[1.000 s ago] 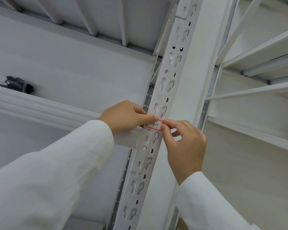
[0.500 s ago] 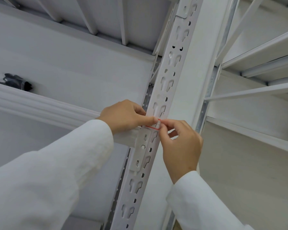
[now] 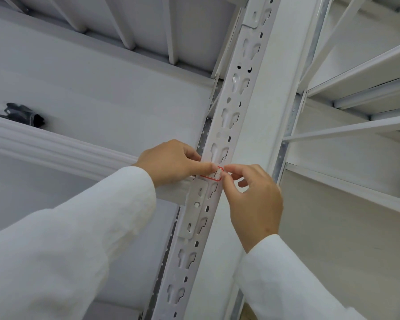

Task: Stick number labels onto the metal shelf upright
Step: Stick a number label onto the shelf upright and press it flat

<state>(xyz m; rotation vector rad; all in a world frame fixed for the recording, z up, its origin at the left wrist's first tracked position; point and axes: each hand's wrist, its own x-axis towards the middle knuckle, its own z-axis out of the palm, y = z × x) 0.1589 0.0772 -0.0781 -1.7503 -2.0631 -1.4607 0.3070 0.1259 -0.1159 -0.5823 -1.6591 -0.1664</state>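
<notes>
One red-bordered label [image 3: 214,174] lies across the front face of the white metal upright [image 3: 231,116], just below one of its keyhole slots and just above the bracket where the shelf beam [image 3: 56,144] hooks in. We can make out faint dark marks on its white centre but cannot read them.

Our left hand [image 3: 171,161] reaches in from the left, its forefinger stretched straight with the tip pressing on the label's left part, while the other fingers curl back toward the palm beside the upright's edge. Our right hand [image 3: 252,195] comes up from below right, thumb and forefinger closed together in a pinch on the label's right end, the remaining fingers loosely curled behind. Both wrists sit in white sleeves [image 3: 62,245] that fill the lower corners.

The upright runs tilted from lower left to upper right, punched with paired slots and small holes along its length. Left of it the beam runs out, and on the shelf above that beam rests a small dark bundle [image 3: 24,114], too unclear to identify. To the right, further white shelf frames [image 3: 356,72] and braces fan outward.
</notes>
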